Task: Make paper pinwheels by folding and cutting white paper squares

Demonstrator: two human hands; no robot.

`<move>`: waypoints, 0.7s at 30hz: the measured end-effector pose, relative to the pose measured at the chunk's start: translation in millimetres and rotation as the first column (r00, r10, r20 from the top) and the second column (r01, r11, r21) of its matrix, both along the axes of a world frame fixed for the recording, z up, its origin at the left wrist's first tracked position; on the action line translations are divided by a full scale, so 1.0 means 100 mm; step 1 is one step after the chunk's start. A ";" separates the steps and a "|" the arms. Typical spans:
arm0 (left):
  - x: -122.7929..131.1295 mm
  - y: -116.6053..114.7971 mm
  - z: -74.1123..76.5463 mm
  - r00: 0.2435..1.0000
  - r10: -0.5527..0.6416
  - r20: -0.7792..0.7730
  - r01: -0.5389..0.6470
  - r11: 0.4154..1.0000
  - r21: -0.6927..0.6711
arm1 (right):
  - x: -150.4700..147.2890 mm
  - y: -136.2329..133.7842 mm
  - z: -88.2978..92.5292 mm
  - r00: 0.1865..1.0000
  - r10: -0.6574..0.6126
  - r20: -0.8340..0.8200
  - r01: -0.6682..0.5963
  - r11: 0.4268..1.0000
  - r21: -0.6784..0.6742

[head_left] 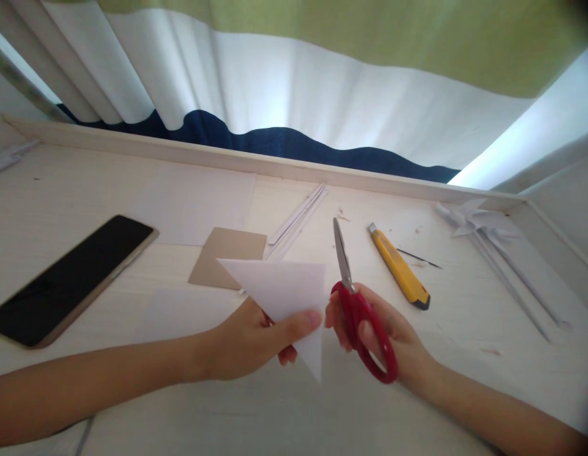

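Observation:
A white paper triangle [284, 285] is pinched in my left hand [256, 335], thumb on its face and fingers behind it. One corner points left and another points down toward me. My right hand [388, 329] grips red-handled scissors [364, 329], fingers in the loops. Their blades point up and away, just right of the triangle and apart from it, and look closed together. Under and behind the triangle lies a beige square card [222, 253], partly covered by it. A white paper sheet [184, 310] lies partly hidden below my left hand.
A black phone [75, 278] lies at the left. Farther back are another white sheet [199, 202] and folded paper strips [298, 215]. A yellow utility knife [400, 269], a thin dark rod [419, 258] and paper pinwheels [474, 221] on sticks lie rightward. A raised ledge [256, 161] borders the back, below a curtain.

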State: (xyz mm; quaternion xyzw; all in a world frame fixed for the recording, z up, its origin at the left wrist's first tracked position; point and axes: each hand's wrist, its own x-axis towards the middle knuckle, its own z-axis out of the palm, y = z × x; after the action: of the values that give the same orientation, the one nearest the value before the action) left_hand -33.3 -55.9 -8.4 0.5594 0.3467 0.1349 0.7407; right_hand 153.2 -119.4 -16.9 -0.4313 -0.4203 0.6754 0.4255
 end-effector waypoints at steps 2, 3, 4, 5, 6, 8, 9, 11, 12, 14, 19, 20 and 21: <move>0.00 -0.02 -0.04 1.000 0.016 -0.022 -0.016 1.000 0.013 | -0.05 -0.03 0.01 0.999 0.041 0.003 -0.041 0.999 -0.024; 0.00 -0.04 -0.06 0.999 0.028 -0.028 -0.028 0.999 0.018 | -0.08 -0.04 0.03 0.999 0.049 0.005 -0.049 0.998 -0.050; 0.00 -0.04 -0.08 0.999 0.037 -0.030 -0.037 0.999 0.023 | -0.11 -0.05 0.04 0.999 0.046 0.005 -0.046 0.996 -0.073; 0.01 -0.05 -0.09 0.999 0.037 -0.027 -0.036 0.999 0.025 | -0.14 -0.06 0.06 0.999 0.034 0.005 -0.033 0.995 -0.091; 0.01 -0.06 -0.10 1.000 0.027 -0.016 -0.027 0.999 0.023 | -0.16 -0.06 0.08 1.000 0.019 0.004 -0.019 0.994 -0.103; 0.02 -0.07 -0.11 1.000 0.005 0.014 -0.005 1.000 0.012 | -0.20 -0.05 0.10 1.000 -0.017 0.001 0.017 0.993 -0.113; 0.02 -0.08 -0.10 1.000 -0.004 0.027 0.004 1.000 0.007 | -0.21 -0.04 0.10 1.000 -0.031 0.000 0.031 0.993 -0.115; 0.03 -0.08 -0.09 0.999 -0.020 0.048 0.019 1.000 0.008 | -0.21 -0.03 0.10 0.999 -0.043 -0.002 0.043 0.991 -0.123; 0.03 -0.08 -0.08 0.998 -0.029 0.051 0.028 1.000 0.013 | -0.21 -0.03 0.10 0.999 -0.045 0.000 0.045 0.991 -0.129; 0.03 -0.08 -0.07 0.997 -0.054 0.056 0.053 0.998 0.016 | -0.21 -0.03 0.11 0.999 -0.039 0.013 0.041 0.989 -0.140; 0.01 -0.11 -0.08 0.999 -0.038 0.021 0.038 0.999 -0.006 | -0.20 -0.04 0.11 1.000 0.009 0.026 -0.004 0.987 -0.162; 0.01 -0.11 -0.09 1.000 -0.018 0.017 0.017 1.000 0.008 | -0.20 -0.05 0.10 1.000 0.023 0.008 -0.021 0.987 -0.159; 0.00 -0.11 -0.09 1.000 0.006 0.019 -0.007 1.000 0.030 | -0.20 -0.06 0.08 0.999 0.032 -0.017 -0.035 0.988 -0.148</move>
State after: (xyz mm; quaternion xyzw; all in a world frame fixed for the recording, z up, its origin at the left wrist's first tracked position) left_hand -32.8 -67.1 -17.9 0.5682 0.3395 0.1478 0.7349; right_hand 133.6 -125.1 -8.7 -0.4498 -0.3732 0.7148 0.3839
